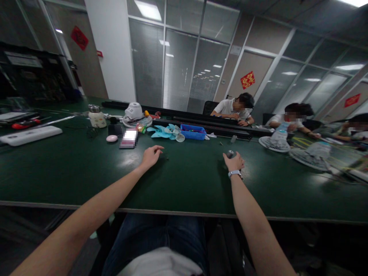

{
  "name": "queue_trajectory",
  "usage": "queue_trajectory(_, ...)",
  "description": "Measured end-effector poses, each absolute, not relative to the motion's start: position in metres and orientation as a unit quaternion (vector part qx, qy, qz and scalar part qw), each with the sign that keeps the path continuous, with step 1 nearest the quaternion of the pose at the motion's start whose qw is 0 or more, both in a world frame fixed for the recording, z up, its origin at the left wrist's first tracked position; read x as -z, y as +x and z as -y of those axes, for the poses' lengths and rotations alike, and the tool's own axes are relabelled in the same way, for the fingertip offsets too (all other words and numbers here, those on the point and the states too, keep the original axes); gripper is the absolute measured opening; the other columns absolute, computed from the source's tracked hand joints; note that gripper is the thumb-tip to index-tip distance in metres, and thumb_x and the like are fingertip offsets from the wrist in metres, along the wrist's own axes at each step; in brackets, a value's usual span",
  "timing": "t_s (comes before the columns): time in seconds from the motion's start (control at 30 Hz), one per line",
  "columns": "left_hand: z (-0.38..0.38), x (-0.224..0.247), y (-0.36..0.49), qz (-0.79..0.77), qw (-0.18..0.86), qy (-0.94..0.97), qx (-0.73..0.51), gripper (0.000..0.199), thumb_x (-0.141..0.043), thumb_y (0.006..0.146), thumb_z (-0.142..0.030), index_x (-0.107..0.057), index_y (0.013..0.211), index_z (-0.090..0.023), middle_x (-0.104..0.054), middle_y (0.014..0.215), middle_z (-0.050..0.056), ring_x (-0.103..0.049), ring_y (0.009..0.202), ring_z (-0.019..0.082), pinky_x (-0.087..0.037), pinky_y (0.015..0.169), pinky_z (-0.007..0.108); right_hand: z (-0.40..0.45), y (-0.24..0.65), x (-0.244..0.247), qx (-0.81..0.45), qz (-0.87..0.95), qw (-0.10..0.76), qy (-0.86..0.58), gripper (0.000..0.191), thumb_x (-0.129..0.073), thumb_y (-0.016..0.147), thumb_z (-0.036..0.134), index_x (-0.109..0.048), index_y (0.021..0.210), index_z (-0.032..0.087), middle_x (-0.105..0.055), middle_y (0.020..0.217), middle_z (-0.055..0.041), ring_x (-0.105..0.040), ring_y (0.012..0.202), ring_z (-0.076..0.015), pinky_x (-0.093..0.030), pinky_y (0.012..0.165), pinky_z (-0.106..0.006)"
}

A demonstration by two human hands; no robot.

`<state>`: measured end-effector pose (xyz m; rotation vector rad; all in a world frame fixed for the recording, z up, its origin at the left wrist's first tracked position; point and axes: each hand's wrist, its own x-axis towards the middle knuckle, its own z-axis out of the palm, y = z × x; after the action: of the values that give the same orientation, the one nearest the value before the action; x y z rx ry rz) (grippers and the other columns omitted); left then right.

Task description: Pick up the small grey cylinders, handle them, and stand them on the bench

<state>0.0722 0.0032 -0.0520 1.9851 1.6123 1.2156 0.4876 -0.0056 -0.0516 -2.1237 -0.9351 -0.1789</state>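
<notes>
My left hand (151, 156) hovers over the green table (184, 184) with its fingers apart and nothing in them; a tiny dark piece (167, 158) lies just right of its fingertips. On the right, my right hand (234, 161), with a watch (235, 173) on the wrist, has its fingers around a small dark metallic cylinder (230, 153). Light blue fan blades (165, 132) and a blue tray (193, 132) of small parts lie beyond, between the two hands.
A white fan body (134, 112), a phone (128, 138), a pink round object (112, 138), a jar (97, 117) and a white power strip (34, 135) stand left. More fan parts (276, 141) lie right. Several people sit across the table, one person (230, 108) opposite.
</notes>
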Motion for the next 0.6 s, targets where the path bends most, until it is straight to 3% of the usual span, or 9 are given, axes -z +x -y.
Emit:
queue_trajectory(0.07, -0.003, 0.051, 0.073, -0.572, 0.153, 0.686, -0.423, 0.039, -0.042, 0.084, -0.022, -0.072, 0.108, -0.017, -0.076, 0.091, 0.005, -0.068, 0.083, 0.02, -0.05, 0.081, 0.031, 0.01, 0.47, 0.042, 0.154, 0.398, 0.445, -0.787, 0.079, -0.069, 0.076, 0.045, -0.042, 0.141, 0.009, -0.05, 0.14, -0.0235, -0.039, 0.133, -0.0361, -0.025, 0.109, -0.056)
queue_trajectory(0.17, -0.004, 0.05, 0.074, -0.585, 0.145, 0.677, -0.422, 0.039, -0.04, 0.085, -0.021, -0.072, 0.106, -0.017, -0.076, 0.091, 0.005, -0.067, 0.083, 0.021, -0.049, 0.081, 0.031, 0.023, 0.416, 0.028, 0.213, 0.561, 0.447, -0.663, 0.065, -0.055, 0.089, 0.045, -0.04, 0.145, 0.016, -0.04, 0.15, -0.0171, -0.03, 0.14, -0.0298, -0.018, 0.114, -0.054)
queue_trajectory(0.23, -0.005, 0.051, 0.073, -0.591, 0.144, 0.672, -0.423, 0.039, -0.039, 0.085, -0.02, -0.073, 0.104, -0.016, -0.076, 0.091, 0.006, -0.067, 0.084, 0.021, -0.049, 0.082, 0.031, 0.035, 0.367, 0.026, 0.162, 0.708, 0.38, -0.573, 0.056, -0.045, 0.095, 0.049, -0.043, 0.145, 0.024, -0.034, 0.156, -0.0111, -0.025, 0.144, -0.0258, -0.018, 0.116, -0.05)
queue_trajectory(0.4, -0.002, 0.052, 0.072, -0.592, 0.147, 0.661, -0.437, 0.038, -0.039, 0.085, -0.019, -0.072, 0.103, -0.016, -0.076, 0.09, 0.005, -0.068, 0.085, 0.02, -0.048, 0.083, 0.03, 0.057, 0.277, 0.039, -0.039, 0.886, 0.168, -0.431, 0.064, -0.035, 0.093, 0.067, -0.039, 0.148, 0.035, -0.016, 0.164, -0.0042, -0.004, 0.151, -0.0272, -0.008, 0.119, -0.051)
queue_trajectory(0.6, -0.003, 0.054, 0.074, -0.584, 0.154, 0.675, -0.424, 0.036, -0.041, 0.084, -0.02, -0.073, 0.101, -0.016, -0.075, 0.088, 0.005, -0.068, 0.085, 0.02, -0.049, 0.082, 0.03, 0.052, 0.271, 0.042, -0.106, 0.893, 0.116, -0.421, 0.073, -0.027, 0.094, 0.07, -0.037, 0.151, 0.026, -0.026, 0.161, -0.007, -0.006, 0.151, -0.0274, -0.006, 0.12, -0.052)
